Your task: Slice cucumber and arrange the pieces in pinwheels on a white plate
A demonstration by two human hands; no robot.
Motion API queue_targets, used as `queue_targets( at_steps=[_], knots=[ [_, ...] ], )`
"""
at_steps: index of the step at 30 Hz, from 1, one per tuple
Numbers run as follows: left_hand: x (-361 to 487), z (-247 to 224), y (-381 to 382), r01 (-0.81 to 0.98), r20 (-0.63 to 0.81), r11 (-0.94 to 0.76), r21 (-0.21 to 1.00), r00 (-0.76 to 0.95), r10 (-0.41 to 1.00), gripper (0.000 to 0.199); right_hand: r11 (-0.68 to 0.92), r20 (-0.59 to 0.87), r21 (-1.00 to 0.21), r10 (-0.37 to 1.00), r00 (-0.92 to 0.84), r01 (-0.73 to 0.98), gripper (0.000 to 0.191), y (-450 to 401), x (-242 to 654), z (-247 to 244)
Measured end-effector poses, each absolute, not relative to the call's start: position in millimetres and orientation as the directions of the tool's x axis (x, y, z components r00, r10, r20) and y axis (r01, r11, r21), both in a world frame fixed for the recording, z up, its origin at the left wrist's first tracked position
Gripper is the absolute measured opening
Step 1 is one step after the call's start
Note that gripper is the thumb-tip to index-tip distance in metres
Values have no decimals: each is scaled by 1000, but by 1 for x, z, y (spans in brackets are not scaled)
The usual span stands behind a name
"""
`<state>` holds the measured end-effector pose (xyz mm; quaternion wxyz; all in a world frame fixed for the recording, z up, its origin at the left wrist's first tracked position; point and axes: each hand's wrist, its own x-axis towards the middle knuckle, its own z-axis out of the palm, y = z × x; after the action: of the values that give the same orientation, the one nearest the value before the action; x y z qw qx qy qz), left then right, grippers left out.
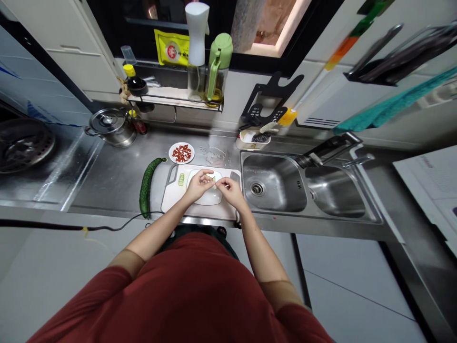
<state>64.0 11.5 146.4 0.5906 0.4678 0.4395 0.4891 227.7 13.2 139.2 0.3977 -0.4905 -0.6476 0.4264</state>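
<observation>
My left hand (200, 185) and my right hand (230, 190) meet over a white plate (204, 200), fingertips pinched around a small pale green cucumber slice (214, 179). The fingers partly cover this slice. Under the plate lies a white cutting board (170, 200) with a grey rim. A short row of cucumber slices (181, 179) rests on the board, left of the plate. Past my right hand, a grey blade-like piece (234, 178) shows at the board's right side, partly hidden. A long dark green cucumber (145, 188) lies left of the board.
Behind the board stands a small plate of chopped red pieces (182, 153). A lidded steel pot (113, 127) is at the back left. To the right is a double sink (274, 207) with a faucet (357, 159). Bottles (218, 62) line a wall shelf (167, 95).
</observation>
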Motion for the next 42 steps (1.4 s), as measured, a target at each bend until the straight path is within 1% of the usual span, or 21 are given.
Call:
queue_targets(
  at_steps=[3, 7, 11, 16, 20, 24, 28, 32, 35, 37, 42],
  knots=[
    [69, 125, 23, -152, -90, 115, 982, 162, 983, 40, 167, 82, -908, 970, -228, 384, 20, 24, 240, 118],
    [80, 88, 36, -62, -186, 198, 978, 170, 968, 34, 106, -17, -864, 970, -241, 492, 19, 32, 252, 83],
    [90, 55, 43, 98, -272, 260, 961, 144, 951, 31, 64, -106, -789, 965, -238, 611, 19, 32, 255, 59],
    [95, 31, 50, 330, -296, 246, 911, 109, 949, 31, 69, -145, -638, 968, -207, 767, 19, 32, 253, 55],
    [98, 28, 56, 495, -294, 217, 842, 82, 952, 30, 106, -126, -508, 972, -196, 855, 20, 34, 250, 56],
    [101, 33, 58, 595, -245, 144, 791, 92, 965, 28, 122, -98, -419, 979, -179, 900, 22, 32, 247, 51],
    [102, 38, 56, 688, -182, 44, 724, 129, 975, 28, 113, -61, -395, 987, -149, 912, 20, 27, 245, 42],
    [100, 43, 51, 732, -125, -65, 678, 202, 971, 25, 95, -6, -426, 994, -108, 900, 22, 21, 246, 38],
    [97, 46, 47, 758, -100, -101, 645, 215, 971, 22, 101, 25, -433, 995, -100, 896, 27, 13, 245, 40],
    [96, 49, 45, 773, -105, -110, 625, 222, 969, 22, 118, 21, -407, 993, -119, 906, 31, 6, 244, 42],
    [96, 53, 43, 798, -152, -98, 595, 231, 961, 23, 111, -54, -292, 990, -132, 950, 35, -7, 240, 44]
  ],
)
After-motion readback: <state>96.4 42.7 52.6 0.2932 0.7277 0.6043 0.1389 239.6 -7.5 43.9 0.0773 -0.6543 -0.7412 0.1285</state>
